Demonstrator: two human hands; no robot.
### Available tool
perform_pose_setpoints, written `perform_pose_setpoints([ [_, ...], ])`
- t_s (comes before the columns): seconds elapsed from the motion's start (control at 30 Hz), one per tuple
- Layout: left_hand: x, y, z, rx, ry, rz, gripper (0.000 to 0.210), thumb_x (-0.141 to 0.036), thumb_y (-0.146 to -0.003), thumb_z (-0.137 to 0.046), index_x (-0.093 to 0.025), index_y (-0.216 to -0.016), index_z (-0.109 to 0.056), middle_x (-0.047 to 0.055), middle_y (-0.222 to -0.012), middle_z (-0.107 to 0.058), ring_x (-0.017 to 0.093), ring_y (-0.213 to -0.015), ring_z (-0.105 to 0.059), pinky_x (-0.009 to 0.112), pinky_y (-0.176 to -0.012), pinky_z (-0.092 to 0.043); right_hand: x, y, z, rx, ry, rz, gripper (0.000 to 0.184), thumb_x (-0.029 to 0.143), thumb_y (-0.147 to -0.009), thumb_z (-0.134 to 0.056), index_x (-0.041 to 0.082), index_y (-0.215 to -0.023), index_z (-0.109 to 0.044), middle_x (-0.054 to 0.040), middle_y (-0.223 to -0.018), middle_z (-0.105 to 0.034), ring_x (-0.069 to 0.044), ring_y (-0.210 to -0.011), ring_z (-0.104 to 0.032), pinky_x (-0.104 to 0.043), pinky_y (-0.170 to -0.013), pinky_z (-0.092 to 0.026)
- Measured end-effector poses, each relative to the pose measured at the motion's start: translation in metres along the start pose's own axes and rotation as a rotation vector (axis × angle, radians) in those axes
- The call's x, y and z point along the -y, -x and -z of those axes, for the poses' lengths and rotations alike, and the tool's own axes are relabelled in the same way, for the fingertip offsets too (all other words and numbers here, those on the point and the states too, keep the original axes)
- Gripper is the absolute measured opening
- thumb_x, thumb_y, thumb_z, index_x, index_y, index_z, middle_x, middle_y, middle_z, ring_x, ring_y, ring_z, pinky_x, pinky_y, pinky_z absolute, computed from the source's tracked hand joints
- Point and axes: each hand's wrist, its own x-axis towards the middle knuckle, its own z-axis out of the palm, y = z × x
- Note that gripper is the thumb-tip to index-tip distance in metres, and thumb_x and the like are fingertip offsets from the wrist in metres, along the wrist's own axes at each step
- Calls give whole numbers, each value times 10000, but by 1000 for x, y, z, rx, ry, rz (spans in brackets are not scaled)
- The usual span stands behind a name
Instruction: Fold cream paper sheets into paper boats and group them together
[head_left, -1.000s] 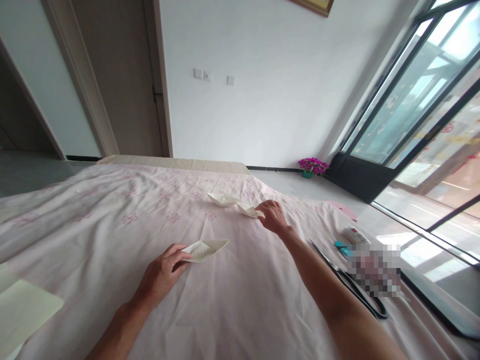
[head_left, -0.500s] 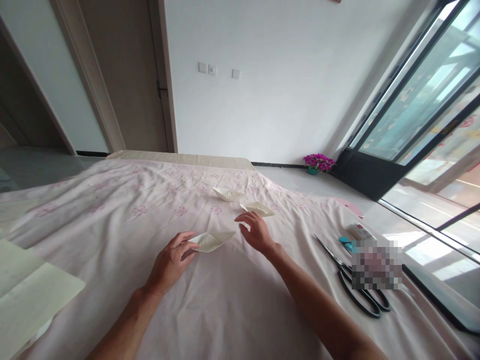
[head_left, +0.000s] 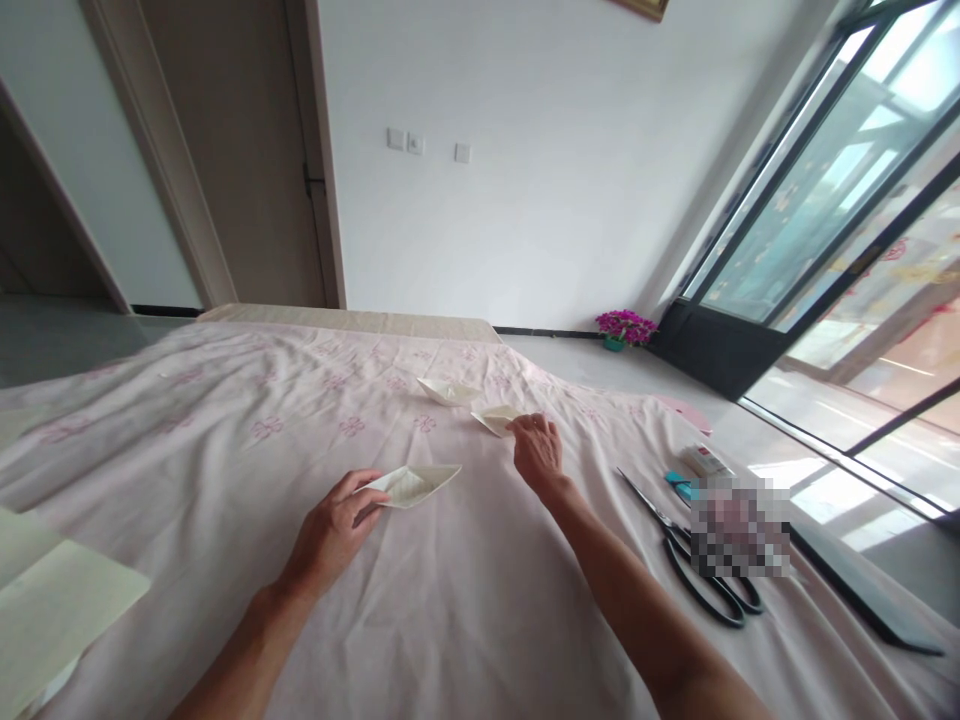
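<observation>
My left hand (head_left: 343,520) grips the left tip of a folded pale paper boat (head_left: 416,485), thumb and fingers closed around it. The boat lies low over the cloth, its hollow facing up. Farther out, my right hand (head_left: 537,447) pinches the right end of a second paper boat (head_left: 493,420); its fingers partly cover that end. A third paper boat (head_left: 450,391) rests on the cloth just behind the second one, touched by neither hand.
A pink flowered cloth (head_left: 247,480) covers the surface. At right lie black-handled scissors (head_left: 701,580), a small white box (head_left: 706,461), a blue item (head_left: 681,485) and a blurred patch. Pale paper sheets (head_left: 60,600) lie at left. A potted purple plant (head_left: 625,328) stands on the floor.
My right hand has moved to the right end of the second boat and closed on it. My left hand keeps its hold. The whole view has shifted slightly.
</observation>
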Motion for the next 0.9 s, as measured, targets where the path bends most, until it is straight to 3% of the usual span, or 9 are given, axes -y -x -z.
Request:
perform_pose_setpoints([
  [0.2,-3,-1,2,11,17,18,201,-192,-855,-519,-271,-964,-669,19,-1185,-584,150,-1001,-609,248,-865,-503,-27,-19,-5,67,57,61,200,213,-889,-522,253,-828,-708,-71,-879,-685,-253,-962,-461,-378,-818,-285],
  [0.5,-2,-1,2,23,16,19,200,-199,-853,-530,-269,-970,-676,20,-1169,-593,153,-991,-614,249,-862,-498,-32,-35,16,83,-222,22,173,288,-886,-540,270,-913,-710,-9,-923,-718,-206,-969,-547,-309,-821,-329],
  [0.73,-3,-1,2,24,11,20,203,-208,-860,-521,-272,-973,-677,19,-1171,-591,152,-988,-611,260,-871,-497,0,-11,44,115,-184,-332,324,271,-848,-512,269,-1141,-650,-36,-930,-714,-218,-853,-633,-284,-691,-382],
  [0.9,-3,-1,2,14,11,9,190,-238,-867,-523,-272,-970,-678,20,-1167,-597,154,-974,-617,258,-863,-503,6,-18,51,179,-396,-358,419,356,-910,-432,210,-1285,-548,-53,-982,-713,-197,-917,-643,-275,-767,-435],
])
